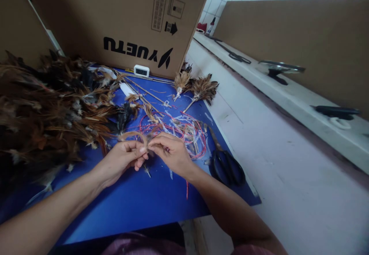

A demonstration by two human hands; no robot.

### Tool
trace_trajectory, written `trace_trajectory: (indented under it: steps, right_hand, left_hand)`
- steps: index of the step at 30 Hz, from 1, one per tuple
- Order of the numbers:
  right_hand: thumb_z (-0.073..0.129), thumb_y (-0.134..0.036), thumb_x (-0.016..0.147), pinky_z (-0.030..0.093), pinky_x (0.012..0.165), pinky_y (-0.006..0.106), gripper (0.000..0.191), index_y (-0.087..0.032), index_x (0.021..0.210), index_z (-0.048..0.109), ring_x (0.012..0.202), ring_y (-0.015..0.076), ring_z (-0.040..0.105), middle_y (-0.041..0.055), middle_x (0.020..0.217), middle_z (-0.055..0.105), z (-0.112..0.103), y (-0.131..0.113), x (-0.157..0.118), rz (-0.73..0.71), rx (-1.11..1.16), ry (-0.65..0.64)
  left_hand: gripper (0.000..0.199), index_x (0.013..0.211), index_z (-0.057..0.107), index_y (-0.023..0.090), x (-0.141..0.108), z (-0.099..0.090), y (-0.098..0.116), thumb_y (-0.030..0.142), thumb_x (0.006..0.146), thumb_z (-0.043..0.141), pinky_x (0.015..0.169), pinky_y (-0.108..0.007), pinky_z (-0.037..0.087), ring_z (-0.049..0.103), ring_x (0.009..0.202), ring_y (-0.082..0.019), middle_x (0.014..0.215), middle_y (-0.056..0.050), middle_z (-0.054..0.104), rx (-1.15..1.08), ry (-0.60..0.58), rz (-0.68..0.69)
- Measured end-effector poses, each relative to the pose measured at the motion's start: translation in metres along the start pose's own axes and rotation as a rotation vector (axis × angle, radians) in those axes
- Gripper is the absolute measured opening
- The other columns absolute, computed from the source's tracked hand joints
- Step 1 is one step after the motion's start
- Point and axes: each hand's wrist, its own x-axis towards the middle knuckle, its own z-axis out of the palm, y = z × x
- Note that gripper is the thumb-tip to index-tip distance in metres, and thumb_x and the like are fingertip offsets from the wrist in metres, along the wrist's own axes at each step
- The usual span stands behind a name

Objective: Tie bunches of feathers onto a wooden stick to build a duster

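Note:
Over the blue tabletop (127,205) my hands meet at the middle. My left hand (127,156) is closed, thumb against fingers, on a light brown feather (135,134) that curves up and to the left. The fingertips of my right hand (170,151) pinch the same feather near its lower end, touching the left thumb. Part of the feather is hidden by the fingers. Just beyond lies a tangle of pink string (201,139) and clear plastic strips. A large pile of brown and black feathers (57,113) fills the left side.
Black-handled scissors (227,166) lie at the right edge. Two bound feather bunches (203,88) rest at the back right, near thin sticks (150,93). A white digital timer (141,70) stands before a cardboard box (121,13). A white ledge (248,70) with tools runs along the right.

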Motion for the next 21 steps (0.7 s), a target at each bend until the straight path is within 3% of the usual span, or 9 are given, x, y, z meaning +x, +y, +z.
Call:
trace_trajectory:
  steps: [8, 16, 21]
  right_hand:
    - [0.058, -0.014, 0.086, 0.049, 0.073, 0.025, 0.010, -0.018, 0.085, 0.068, 0.077, 0.0119, 0.062, 0.0026, 0.081, 0.068, 0.0022, -0.0005, -0.0004, -0.062, -0.024, 0.036]
    - [0.062, -0.020, 0.083, 0.047, 0.064, 0.023, 0.007, -0.019, 0.083, 0.069, 0.069, 0.0103, 0.060, 0.0008, 0.077, 0.067, 0.0004, -0.0045, 0.0002, 0.117, 0.084, 0.049]
    - [0.065, -0.022, 0.079, 0.049, 0.064, 0.024, 0.005, -0.019, 0.081, 0.068, 0.068, 0.0103, 0.061, 0.0007, 0.077, 0.068, -0.0019, -0.0038, 0.0028, 0.236, 0.272, 0.096]
  left_hand:
    - [0.022, 0.072, 0.064, 0.013, -0.0004, 0.0015, 0.0025, 0.033, 0.079, 0.070, 0.046, -0.017, 0.036, 0.045, 0.045, -0.005, 0.053, 0.003, 0.055, 0.011, -0.016, 0.025]
    - [0.023, 0.072, 0.061, 0.014, -0.0023, 0.0015, 0.0032, 0.034, 0.082, 0.066, 0.046, -0.018, 0.036, 0.045, 0.044, -0.005, 0.053, 0.004, 0.054, 0.042, -0.035, 0.069]
    - [0.024, 0.072, 0.060, 0.014, -0.0012, 0.0012, 0.0032, 0.035, 0.082, 0.066, 0.047, -0.018, 0.036, 0.046, 0.044, -0.005, 0.053, 0.003, 0.054, 0.068, -0.014, 0.089]
